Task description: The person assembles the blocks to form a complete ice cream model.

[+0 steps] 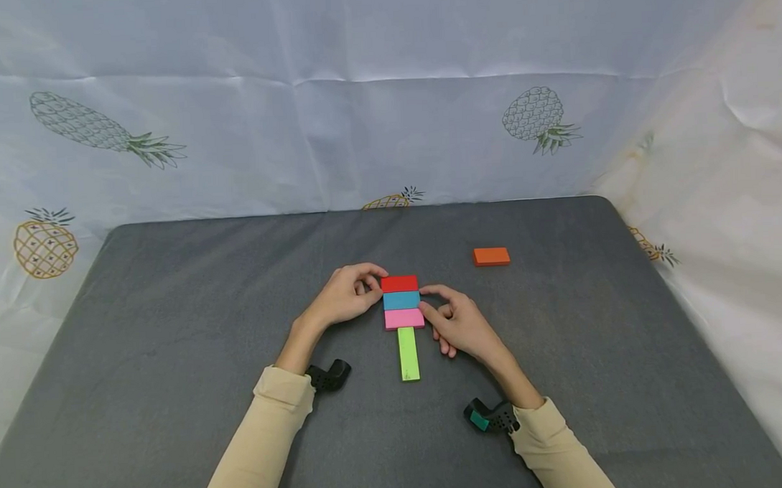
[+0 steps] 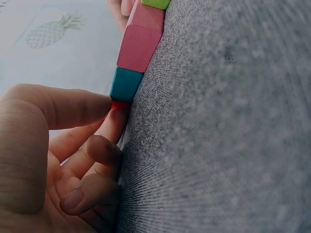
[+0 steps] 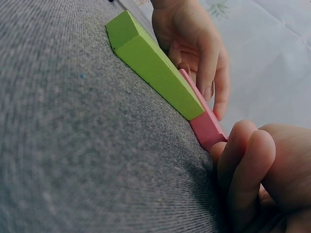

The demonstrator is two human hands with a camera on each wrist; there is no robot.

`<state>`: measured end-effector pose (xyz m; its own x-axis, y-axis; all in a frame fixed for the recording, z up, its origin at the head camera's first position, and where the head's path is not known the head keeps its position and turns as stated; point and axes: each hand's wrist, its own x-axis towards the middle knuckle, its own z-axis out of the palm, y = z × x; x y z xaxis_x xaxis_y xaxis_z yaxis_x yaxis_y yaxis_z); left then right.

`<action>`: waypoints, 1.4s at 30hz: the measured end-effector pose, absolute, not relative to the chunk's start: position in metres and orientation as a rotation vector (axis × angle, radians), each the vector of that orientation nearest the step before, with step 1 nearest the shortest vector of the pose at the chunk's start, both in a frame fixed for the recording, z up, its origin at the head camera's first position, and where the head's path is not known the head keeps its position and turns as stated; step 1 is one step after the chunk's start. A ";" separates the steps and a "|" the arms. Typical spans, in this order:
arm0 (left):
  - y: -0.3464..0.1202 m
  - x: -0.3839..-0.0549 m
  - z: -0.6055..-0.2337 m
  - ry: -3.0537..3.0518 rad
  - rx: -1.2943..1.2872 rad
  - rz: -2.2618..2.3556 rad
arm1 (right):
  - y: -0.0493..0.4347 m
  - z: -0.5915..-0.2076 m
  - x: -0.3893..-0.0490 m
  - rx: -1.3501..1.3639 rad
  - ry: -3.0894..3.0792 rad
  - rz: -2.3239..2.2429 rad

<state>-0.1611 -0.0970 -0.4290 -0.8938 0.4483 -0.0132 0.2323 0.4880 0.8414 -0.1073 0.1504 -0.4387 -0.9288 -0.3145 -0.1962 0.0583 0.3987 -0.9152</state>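
Note:
Three coloured blocks lie side by side on the table: a red block [image 1: 399, 283] at the back, a blue block [image 1: 401, 300] in the middle and a pink block [image 1: 404, 318] in front. From the pink one, a long green block [image 1: 408, 354] extends toward the person. At the left end of the red block, my left hand [image 1: 344, 296] has its index finger and thumb against the edge. My right hand [image 1: 460, 328] touches the right side of the row with thumb and index finger near the blue block; its other fingers are bent inward.
An orange block [image 1: 491, 257] lies apart at the back right of the grey table [image 1: 174, 338]. A pale curtain [image 1: 296, 132] with pineapple prints hangs behind the table's back edge. Each wrist carries a black device, such as the left one [image 1: 329, 376].

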 end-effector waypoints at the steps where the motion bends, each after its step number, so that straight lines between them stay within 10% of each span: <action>1: -0.097 -0.161 -0.429 2.502 0.584 1.365 | 0.150 -0.439 -0.107 -0.222 2.323 -1.540; 42: -0.089 -0.152 -0.442 2.596 0.546 1.557 | 0.148 -0.434 -0.106 -0.187 2.348 -1.519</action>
